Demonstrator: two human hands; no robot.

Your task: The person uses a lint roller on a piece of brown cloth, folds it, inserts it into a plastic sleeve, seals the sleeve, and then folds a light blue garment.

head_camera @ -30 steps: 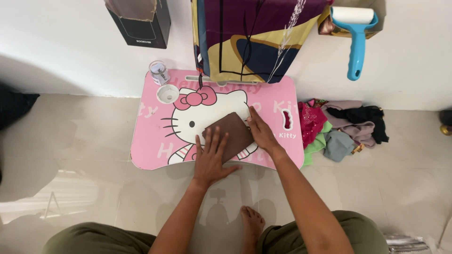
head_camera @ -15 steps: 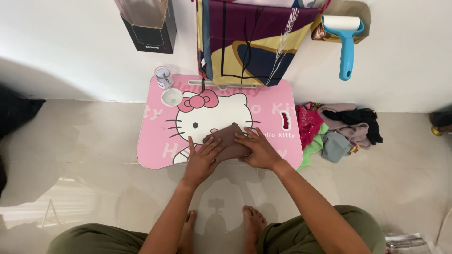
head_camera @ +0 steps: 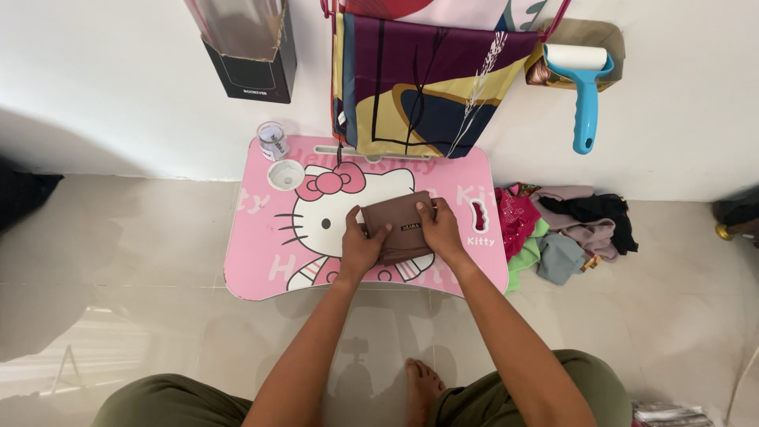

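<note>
A folded brown cloth with a small label lies on a pink lap table printed with a white cartoon cat. My left hand grips the cloth's left edge, thumb on top. At the right edge my right hand holds the cloth, fingers curled over it. Both hands press the cloth flat against the table's middle.
A small clear jar and a round cup hole sit at the table's back left. A pile of clothes lies on the floor to the right. A patterned cloth, a blue lint roller and a black box are against the wall.
The brown cloth has gone from a tilted shape under my palms to a squarer fold. Both hands moved from its top to its left and right edges.
</note>
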